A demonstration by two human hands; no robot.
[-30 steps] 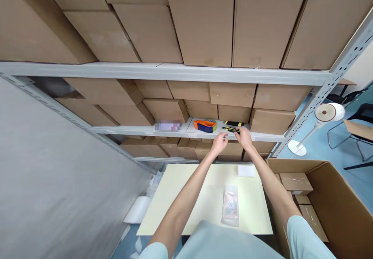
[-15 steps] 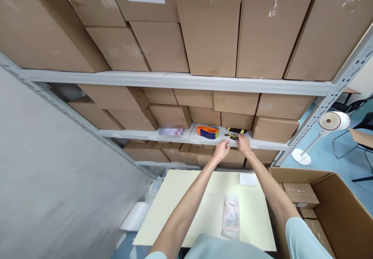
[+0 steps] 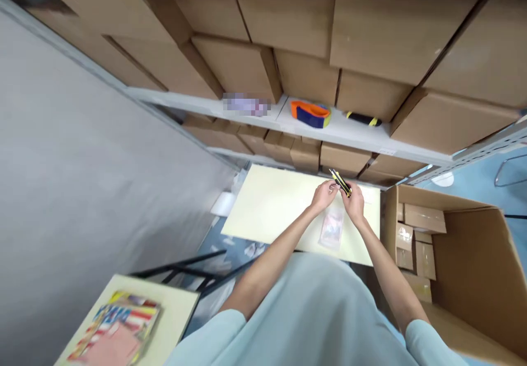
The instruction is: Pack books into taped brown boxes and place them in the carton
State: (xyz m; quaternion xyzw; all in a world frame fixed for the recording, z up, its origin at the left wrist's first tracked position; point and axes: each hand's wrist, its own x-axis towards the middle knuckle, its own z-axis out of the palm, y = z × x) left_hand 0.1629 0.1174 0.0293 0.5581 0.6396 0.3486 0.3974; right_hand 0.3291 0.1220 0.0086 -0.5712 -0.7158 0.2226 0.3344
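In my right hand (image 3: 354, 200) is a slim black-and-yellow utility knife (image 3: 341, 183), held tilted above the pale table (image 3: 267, 201); its upper tip points away from me and to the left. Close beside the knife's left side is my left hand (image 3: 324, 195), its fingers curled together in a pinch. What they hold, if anything, is too small to make out. Below and between my hands, a clear plastic packet with pinkish contents (image 3: 331, 230) lies on the table. Another black-and-yellow tool (image 3: 363, 119) lies on the shelf, right of an orange-and-blue tape-like roll (image 3: 310, 114).
Cardboard boxes (image 3: 296, 15) fill the shelving above the table. At right stands a large open carton (image 3: 473, 256) with smaller boxes inside. A side table (image 3: 177, 300) at lower left bears colourful printed packages (image 3: 119, 327). A grey wall (image 3: 102, 190) bounds the left.
My right hand has taken the utility knife off the shelf and brought it down over the table. My left hand has come down with it. The view has tilted downward.
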